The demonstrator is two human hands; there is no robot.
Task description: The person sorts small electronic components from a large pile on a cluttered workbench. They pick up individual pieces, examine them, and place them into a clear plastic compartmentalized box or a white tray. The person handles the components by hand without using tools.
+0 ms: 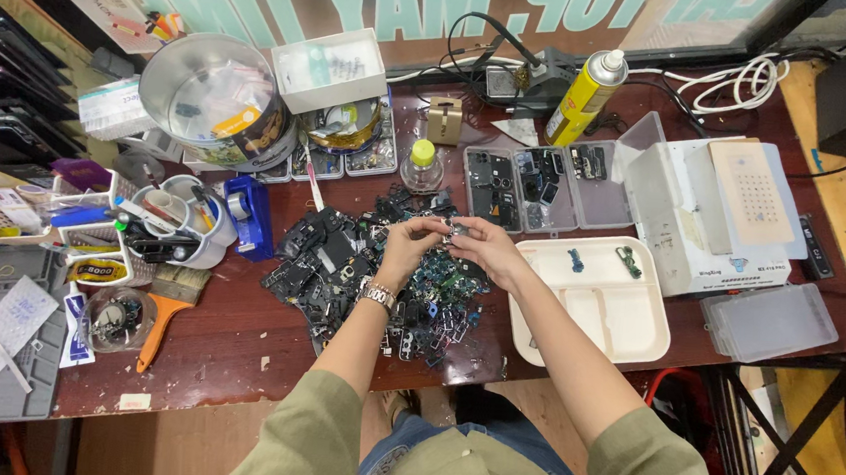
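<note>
Head-worn camera, looking steeply down, close over cluttered workbench [237, 344]

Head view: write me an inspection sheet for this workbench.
Surface: dark red wooden bench, scuffed, crowded.
Job's things: small metal part held above a pile of phone parts; white divided tray at its right with two small pieces in it.
Clutter: yellow spray can, clear parts box, white cup of tools, blue tape dispenser, orange-handled brush.
Grips: left hand and right hand both pinch the part.
Cables: white cable coil and black leads at the back edge.
Surroundings: phones racked at left; black stool frame at right.
</note>
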